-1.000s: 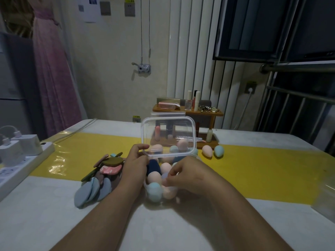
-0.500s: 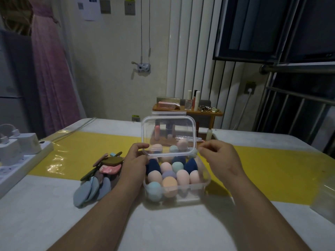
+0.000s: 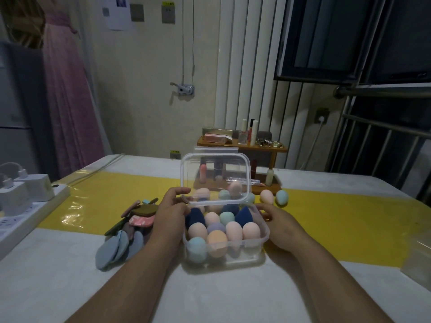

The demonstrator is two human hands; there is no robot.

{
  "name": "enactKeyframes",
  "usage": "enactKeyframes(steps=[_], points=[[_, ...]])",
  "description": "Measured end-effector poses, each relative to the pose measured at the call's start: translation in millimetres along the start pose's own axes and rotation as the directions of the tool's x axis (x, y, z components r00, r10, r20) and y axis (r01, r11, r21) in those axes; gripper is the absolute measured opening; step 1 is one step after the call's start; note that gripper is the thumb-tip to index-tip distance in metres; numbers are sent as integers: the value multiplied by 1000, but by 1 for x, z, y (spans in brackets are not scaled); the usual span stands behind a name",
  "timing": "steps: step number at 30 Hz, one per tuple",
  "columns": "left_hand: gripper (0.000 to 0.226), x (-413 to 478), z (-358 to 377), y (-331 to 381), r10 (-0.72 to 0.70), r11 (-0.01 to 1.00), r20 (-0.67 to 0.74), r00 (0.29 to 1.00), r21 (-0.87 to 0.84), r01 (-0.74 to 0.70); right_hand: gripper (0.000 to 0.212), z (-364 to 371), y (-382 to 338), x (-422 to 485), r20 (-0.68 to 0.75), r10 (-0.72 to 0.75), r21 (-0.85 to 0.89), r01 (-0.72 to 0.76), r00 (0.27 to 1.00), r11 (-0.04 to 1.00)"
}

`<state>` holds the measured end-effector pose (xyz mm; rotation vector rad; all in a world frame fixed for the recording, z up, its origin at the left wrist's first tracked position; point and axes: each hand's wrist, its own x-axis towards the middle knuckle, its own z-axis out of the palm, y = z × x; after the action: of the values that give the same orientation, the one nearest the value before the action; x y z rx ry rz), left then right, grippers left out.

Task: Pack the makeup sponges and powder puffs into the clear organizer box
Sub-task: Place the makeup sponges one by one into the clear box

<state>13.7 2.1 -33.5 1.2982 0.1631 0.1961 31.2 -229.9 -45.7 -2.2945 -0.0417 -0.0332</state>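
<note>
The clear organizer box (image 3: 264, 237) stands in front of me, its lid (image 3: 215, 176) upright at the back. Several egg-shaped makeup sponges (image 3: 233, 230) in peach, teal, purple and navy fill it. My left hand (image 3: 170, 217) grips the box's left side, thumb on the lid's lower left corner. My right hand (image 3: 278, 223) rests against the box's right wall, fingers curled, nothing in them. Two loose sponges, peach (image 3: 266, 196) and teal (image 3: 281, 197), lie behind the box. A pile of flat powder puffs (image 3: 123, 243) sits to the left.
A white power strip with chargers (image 3: 25, 201) lies along the table's left edge. A wooden cosmetics rack (image 3: 242, 145) stands behind the box. Another clear container (image 3: 419, 257) sits at the right edge. A yellow strip (image 3: 349, 227) crosses the white table.
My right hand left the sponges inside the box, lifted toward the back right, then came down against the box's right wall. My left hand stayed on the box's left side.
</note>
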Motion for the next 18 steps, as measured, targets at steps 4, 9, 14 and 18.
enactKeyframes(steps=[4,9,14,18], points=[[52,1,-1,1,2,1000,0,1000,8,-2,21,0,2,4,-191,86,68,-74,978,995],[50,0,0,1,8,999,-9,1000,47,-7,7,-7,-3,-2,-383,96,130,-49,919,990],[49,-2,0,2,14,999,-12,1000,49,-14,25,-15,-24,-13,-455,-30,158,114,890,981],[48,-4,3,3,12,999,-22,1000,38,-12,25,-12,-45,-28,-229,-193,174,235,954,956]])
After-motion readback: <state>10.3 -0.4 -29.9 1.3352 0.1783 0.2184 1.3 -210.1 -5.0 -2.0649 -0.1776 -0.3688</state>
